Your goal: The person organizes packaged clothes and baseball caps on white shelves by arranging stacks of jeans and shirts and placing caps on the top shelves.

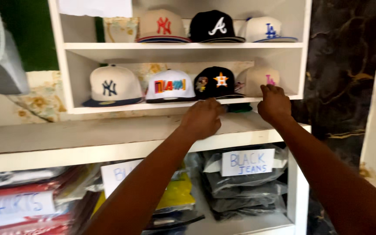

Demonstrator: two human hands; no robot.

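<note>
- Right hand grips the beige cap at the shelf's right end, brim facing outward.
- Left hand, fingers curled, touches the black cap's brim; grip cannot be told.

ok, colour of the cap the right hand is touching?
Beige cap with a small pink emblem, on the lower shelf under the right hand. Head view.

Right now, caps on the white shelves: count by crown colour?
Cream caps: 4
White caps: 1
Black caps: 2
Total: 7
Top shelf has 3 and the lower shelf has 4. The right hand touches the cream cap at the lower right; the left hand is by the black cap.
</note>
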